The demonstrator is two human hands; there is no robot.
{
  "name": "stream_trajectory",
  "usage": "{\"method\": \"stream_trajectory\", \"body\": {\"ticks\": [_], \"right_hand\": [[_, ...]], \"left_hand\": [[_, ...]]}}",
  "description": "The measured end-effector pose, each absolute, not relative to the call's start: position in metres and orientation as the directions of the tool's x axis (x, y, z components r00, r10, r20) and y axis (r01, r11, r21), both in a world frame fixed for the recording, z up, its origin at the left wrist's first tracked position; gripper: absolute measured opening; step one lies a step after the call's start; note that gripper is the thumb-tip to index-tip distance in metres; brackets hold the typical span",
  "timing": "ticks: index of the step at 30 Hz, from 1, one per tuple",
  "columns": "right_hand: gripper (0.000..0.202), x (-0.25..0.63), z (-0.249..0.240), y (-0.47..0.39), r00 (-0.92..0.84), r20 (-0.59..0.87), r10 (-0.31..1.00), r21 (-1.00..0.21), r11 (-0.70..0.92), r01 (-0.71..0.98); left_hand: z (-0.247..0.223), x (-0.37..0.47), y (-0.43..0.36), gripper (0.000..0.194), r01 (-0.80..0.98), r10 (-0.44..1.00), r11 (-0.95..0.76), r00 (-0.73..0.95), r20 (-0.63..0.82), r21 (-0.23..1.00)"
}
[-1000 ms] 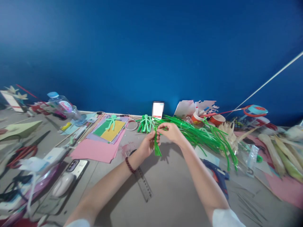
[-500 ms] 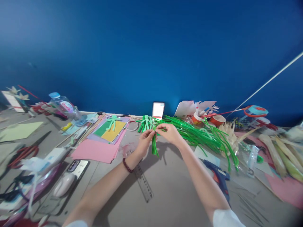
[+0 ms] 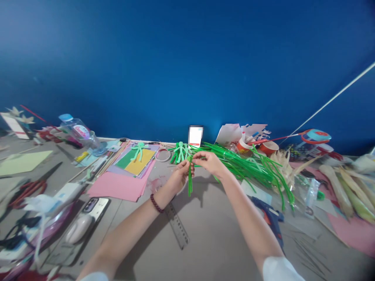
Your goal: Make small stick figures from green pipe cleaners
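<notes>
Near the middle of the table, my left hand [image 3: 181,175] pinches a small bunch of green stems [image 3: 190,183] that hangs down from its fingertips. My right hand [image 3: 209,162] has thumb and forefinger pressed together at the top of the same bunch, just right of the left fingertips. Light green figures [image 3: 181,151] lie right behind the hands. A long pile of green stems [image 3: 243,164] spreads behind and to the right of my right hand. Below my left wrist lies a clear ruler [image 3: 178,228].
Pink sheets [image 3: 117,186] and a figure on coloured cards [image 3: 137,162] lie left. A phone [image 3: 99,207], mouse [image 3: 79,229], scissors [image 3: 29,193] and bottle [image 3: 79,130] are further left. On the right are a glue gun [image 3: 268,218], paper cups [image 3: 268,148] and husks [image 3: 336,187].
The bunch hangs straighter and its stems sit closer together. My left hand has turned slightly, and my right fingers have shifted a little at the top of the bunch.
</notes>
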State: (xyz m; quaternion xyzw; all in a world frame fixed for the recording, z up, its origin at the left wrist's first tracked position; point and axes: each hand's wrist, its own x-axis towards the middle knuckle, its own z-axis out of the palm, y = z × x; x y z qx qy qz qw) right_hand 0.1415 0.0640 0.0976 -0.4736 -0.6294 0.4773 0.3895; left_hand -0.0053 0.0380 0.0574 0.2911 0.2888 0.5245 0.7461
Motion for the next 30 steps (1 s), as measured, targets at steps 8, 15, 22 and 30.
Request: {"method": "stream_trajectory", "body": {"ticks": [8,15,22,30], "right_hand": [[0.024,0.14,0.1,0.062,-0.237,-0.028,0.971,-0.996,-0.007,0.089],[0.019,0.137,0.098,0.062,-0.111,0.066,0.992,-0.977,0.086,0.194],[0.022,0.132,0.089,0.064,-0.117,0.118,0.986,-0.958,0.144,0.248],[0.02,0.135,0.097,0.06,-0.175,0.131,0.976,-0.957,0.171,0.236]], "left_hand": [[0.056,-0.008,0.041,0.025,-0.612,0.931,0.323,0.342,-0.127,0.721],[0.059,-0.005,0.04,0.025,-0.427,0.994,0.038,0.108,0.01,0.903],[0.058,-0.004,0.039,0.028,-0.241,0.983,-0.182,-0.033,0.179,0.953],[0.057,-0.004,0.039,0.032,-0.244,0.979,-0.189,0.033,0.203,0.951]]}}
